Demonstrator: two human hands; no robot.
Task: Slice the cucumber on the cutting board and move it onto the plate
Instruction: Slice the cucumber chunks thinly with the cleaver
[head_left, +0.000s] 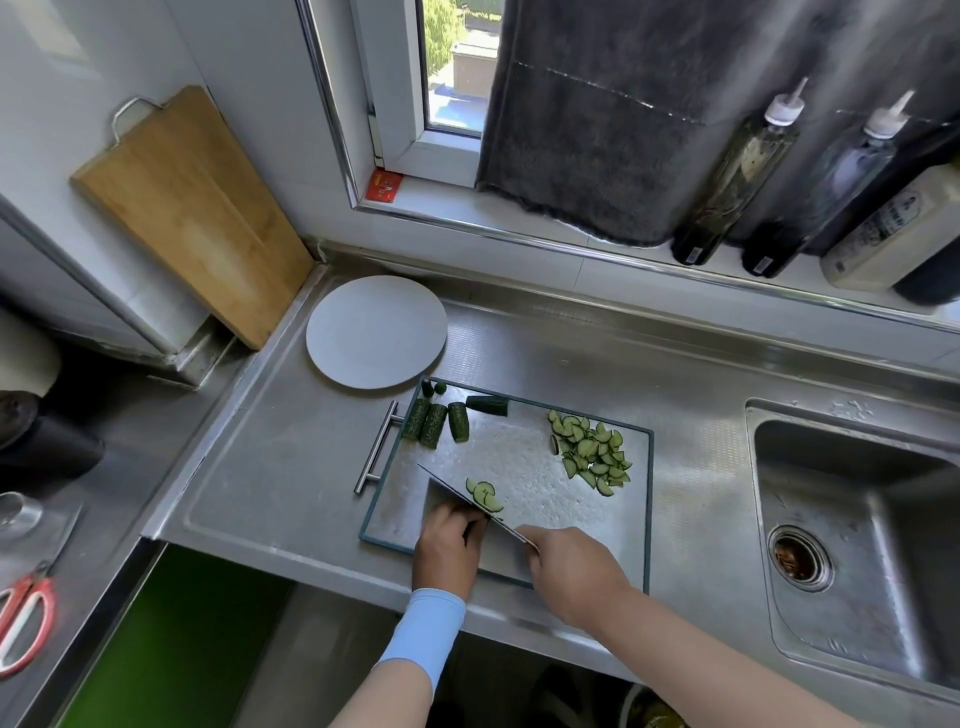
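Both hands work at the near edge of the cutting board (524, 462): the right hand (571, 577) is clamped on a cleaver (467, 506), the left hand (447, 545) curled over a cucumber piece, fresh slices (483, 493) beside the blade. Sliced cucumber (592, 452) is heaped at the board's right, uncut chunks (436, 423) at its far left. Beyond that far-left corner sits the bare plate (376, 332).
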